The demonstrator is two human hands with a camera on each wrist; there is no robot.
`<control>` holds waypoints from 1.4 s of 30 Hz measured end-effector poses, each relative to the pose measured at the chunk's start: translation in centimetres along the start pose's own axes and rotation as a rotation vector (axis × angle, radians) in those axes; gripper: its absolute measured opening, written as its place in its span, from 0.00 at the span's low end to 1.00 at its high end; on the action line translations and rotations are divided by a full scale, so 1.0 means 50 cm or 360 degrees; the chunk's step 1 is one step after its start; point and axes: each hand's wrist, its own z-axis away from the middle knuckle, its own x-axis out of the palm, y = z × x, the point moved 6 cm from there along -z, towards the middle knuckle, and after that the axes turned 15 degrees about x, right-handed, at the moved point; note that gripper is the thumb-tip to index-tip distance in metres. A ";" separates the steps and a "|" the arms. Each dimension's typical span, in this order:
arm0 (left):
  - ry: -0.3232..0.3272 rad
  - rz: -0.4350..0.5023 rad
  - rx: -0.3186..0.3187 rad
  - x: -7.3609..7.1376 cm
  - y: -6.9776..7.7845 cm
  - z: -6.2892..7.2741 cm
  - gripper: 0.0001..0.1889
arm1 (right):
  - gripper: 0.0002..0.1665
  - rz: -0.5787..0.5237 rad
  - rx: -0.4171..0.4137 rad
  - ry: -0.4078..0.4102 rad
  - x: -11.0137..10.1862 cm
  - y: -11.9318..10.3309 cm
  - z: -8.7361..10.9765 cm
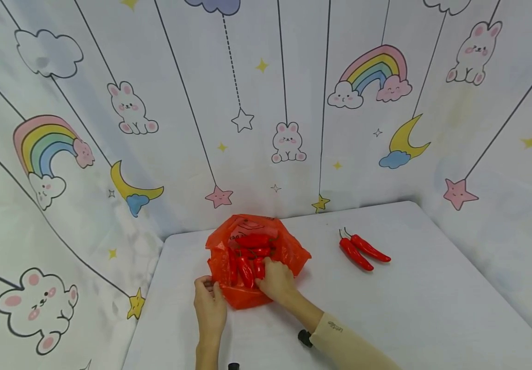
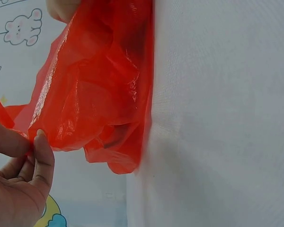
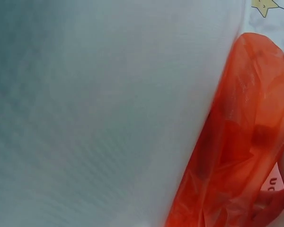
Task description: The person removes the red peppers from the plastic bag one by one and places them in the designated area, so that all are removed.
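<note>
1. Several red peppers (image 1: 245, 272) sit in the red bag (image 1: 247, 299) on the table (image 1: 414, 313); 2 loose peppers (image 1: 356, 255) lie apart, right.
2. Left hand (image 1: 211, 302) pinches bag edge. Right hand (image 1: 278, 281) reaches into bag; can't tell if clamped on 1.
3. Peppers: likely light, firm, slick; take mid-body. Bag: looks thin, floppy; hold by edge.

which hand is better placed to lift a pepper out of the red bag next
Probably the right hand: its fingers reach in among the peppers, while the left hand pinches the edge of the red bag.
</note>
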 end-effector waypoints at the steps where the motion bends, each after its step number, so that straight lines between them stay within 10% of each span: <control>1: -0.0001 0.0003 -0.0002 0.000 0.000 0.000 0.11 | 0.30 -0.0010 0.0004 -0.0006 0.000 0.000 -0.001; 42: -0.0009 -0.0017 -0.0008 -0.003 0.002 -0.002 0.11 | 0.33 -0.0478 -0.0013 0.0205 -0.029 -0.006 -0.001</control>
